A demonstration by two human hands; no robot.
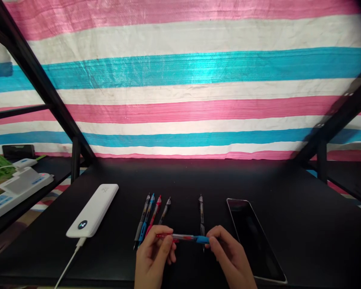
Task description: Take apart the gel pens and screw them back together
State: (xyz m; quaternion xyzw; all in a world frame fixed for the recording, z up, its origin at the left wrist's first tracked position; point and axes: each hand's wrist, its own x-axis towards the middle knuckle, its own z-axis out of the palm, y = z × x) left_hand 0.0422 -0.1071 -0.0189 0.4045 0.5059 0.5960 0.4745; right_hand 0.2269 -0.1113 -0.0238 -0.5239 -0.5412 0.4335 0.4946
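Observation:
Between my two hands lies a clear-barrelled pen point(186, 237), nearly level, reddish toward its left end and with a blue grip section at its right. My left hand point(154, 257) pinches the red end with thumb and fingers. At the blue end, my right hand point(230, 255) closes its thumb and fingertips on the pen; the tip there is hidden. Just beyond my left hand are a grey pen point(142, 220), a blue pen point(147, 221), a red pen point(154, 214) and a dark clear pen point(165, 209), partly covered. Another dark pen point(201, 212) lies behind the held one.
On the black tabletop point(180, 176), a white power bank point(93, 210) with a white cable point(67, 265) is at left. A dark-screened phone point(255, 239) lies close to my right hand. Black frame bars point(45, 88) flank the striped sheet point(180, 72). A power strip point(21, 190) sits far left.

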